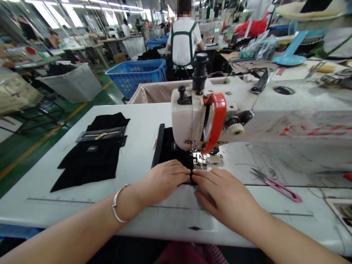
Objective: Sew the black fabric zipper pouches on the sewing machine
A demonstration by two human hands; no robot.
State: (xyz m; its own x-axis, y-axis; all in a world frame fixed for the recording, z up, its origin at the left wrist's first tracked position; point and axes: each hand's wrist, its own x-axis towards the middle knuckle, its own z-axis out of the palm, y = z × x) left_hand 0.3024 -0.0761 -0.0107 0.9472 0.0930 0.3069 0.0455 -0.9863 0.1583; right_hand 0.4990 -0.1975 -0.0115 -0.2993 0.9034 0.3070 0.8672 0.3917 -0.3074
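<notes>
A black fabric piece (pixel 167 148) with a dark trim strip and a small label lies under the head of a white sewing machine (pixel 187 121). Its right edge is at the presser foot (pixel 199 158). My left hand (pixel 162 181), with a ring and a bangle, has its fingers pressed together on the fabric's near edge; its thumb is hidden. Opposite it, my right hand (pixel 222 194) has its fingers stretched out, fingertips touching the fabric's near corner and thumb apart on the table. The two hands' fingertips almost meet just in front of the presser foot.
Black fabric pieces (pixel 90 157) with a gold zipper (pixel 103 135) lie at the left of the white table (pixel 140 117). Pink-handled thread snips (pixel 277 185) rest right of my right hand. Beyond stand a blue basket (pixel 137 69) and a seated person (pixel 183 40).
</notes>
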